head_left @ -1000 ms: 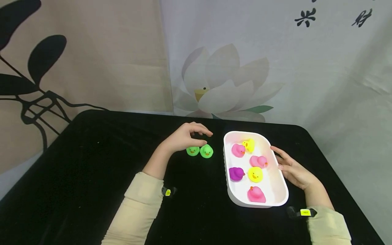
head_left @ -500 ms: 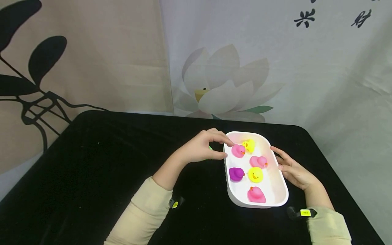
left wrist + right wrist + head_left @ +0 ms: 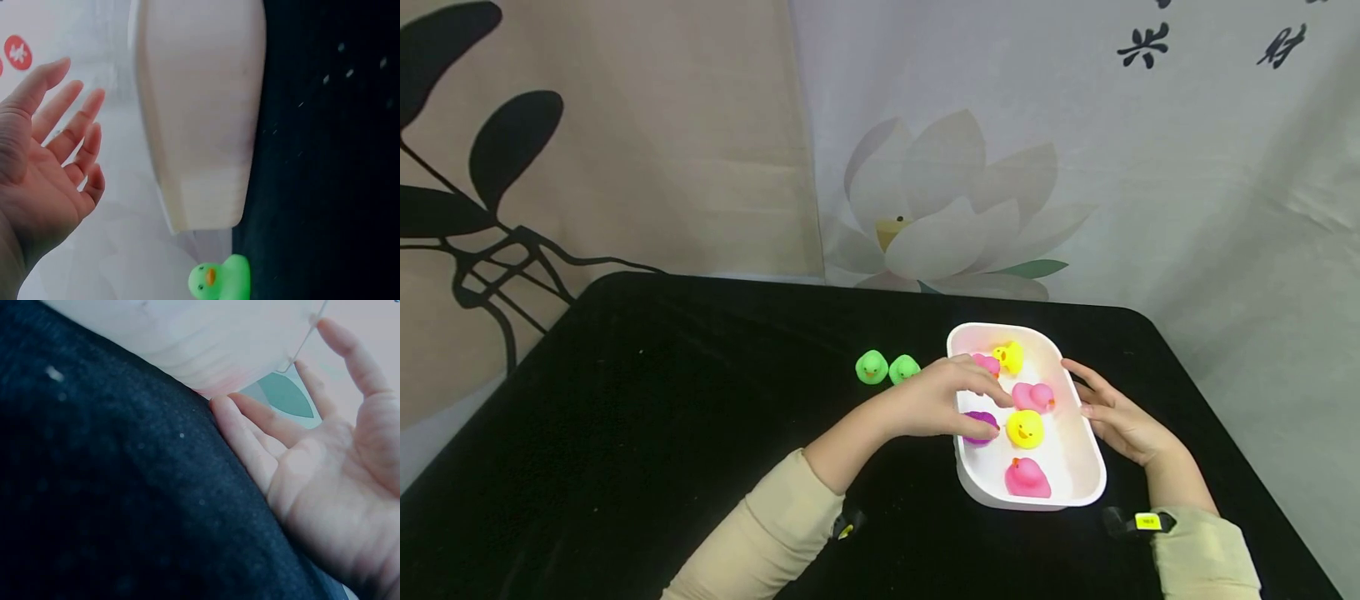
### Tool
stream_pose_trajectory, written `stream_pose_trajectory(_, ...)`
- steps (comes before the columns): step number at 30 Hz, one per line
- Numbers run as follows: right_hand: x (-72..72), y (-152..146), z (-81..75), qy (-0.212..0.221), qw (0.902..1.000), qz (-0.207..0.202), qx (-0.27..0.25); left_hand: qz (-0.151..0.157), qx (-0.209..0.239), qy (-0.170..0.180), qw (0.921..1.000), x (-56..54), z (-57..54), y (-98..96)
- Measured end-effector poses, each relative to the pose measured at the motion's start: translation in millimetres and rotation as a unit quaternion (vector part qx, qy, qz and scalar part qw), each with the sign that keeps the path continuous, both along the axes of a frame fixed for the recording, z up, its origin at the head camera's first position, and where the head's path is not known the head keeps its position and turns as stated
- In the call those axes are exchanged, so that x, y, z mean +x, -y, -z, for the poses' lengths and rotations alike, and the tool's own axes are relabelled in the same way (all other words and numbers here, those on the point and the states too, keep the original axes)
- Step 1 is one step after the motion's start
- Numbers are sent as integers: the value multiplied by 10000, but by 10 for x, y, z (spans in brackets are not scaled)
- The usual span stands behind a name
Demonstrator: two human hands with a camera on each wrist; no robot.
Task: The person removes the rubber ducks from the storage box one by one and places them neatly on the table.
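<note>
My left hand [image 3: 932,400] hovers over the left side of a white plastic tray [image 3: 1078,475], its fingers loosely bent. Nothing is held in that left hand [image 3: 50,150], as the left wrist view shows. Just below its thumb is a purple rubber duck [image 3: 979,438], partly hidden. Close to the fingertips lie a pink duck [image 3: 1033,397] and a yellow duck [image 3: 1026,429]. On the tray's right side, my right hand [image 3: 1123,421] touches the rim with its fingertips. From the right wrist, the right hand [image 3: 337,469] has outstretched fingers against the tray wall [image 3: 187,344].
Two green ducks [image 3: 872,367] sit on the black tabletop [image 3: 662,433] left of the tray. Another pink duck [image 3: 1027,478] lies at the tray's near end. At its far end are a yellow duck [image 3: 1011,357] and a partly covered pink duck [image 3: 987,364]. A printed curtain [image 3: 700,150] hangs behind.
My left hand has moved right and nearer, from above the green ducks to over the tray. Both green ducks show again after being covered. The right hand and tray have stayed put.
</note>
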State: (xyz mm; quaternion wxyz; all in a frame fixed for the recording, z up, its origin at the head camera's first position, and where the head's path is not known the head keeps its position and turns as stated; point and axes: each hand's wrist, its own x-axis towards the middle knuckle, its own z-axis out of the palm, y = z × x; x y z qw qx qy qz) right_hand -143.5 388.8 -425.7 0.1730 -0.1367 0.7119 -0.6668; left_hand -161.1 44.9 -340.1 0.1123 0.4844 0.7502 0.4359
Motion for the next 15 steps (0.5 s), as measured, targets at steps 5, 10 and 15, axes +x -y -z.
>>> stream_pose_trajectory(5,-1,8,2,23,10000,11,15,196,-178,-208,9994,41,82,-73)
stream_pose_trajectory(10,-6,6,9,1,10000,-42,-22,423,-446,-495,9969,75,153,-150)
stream_pose_trajectory(15,-6,5,3,-3,10000,-77,-59,548,-767,-619,9936,115,169,-224)
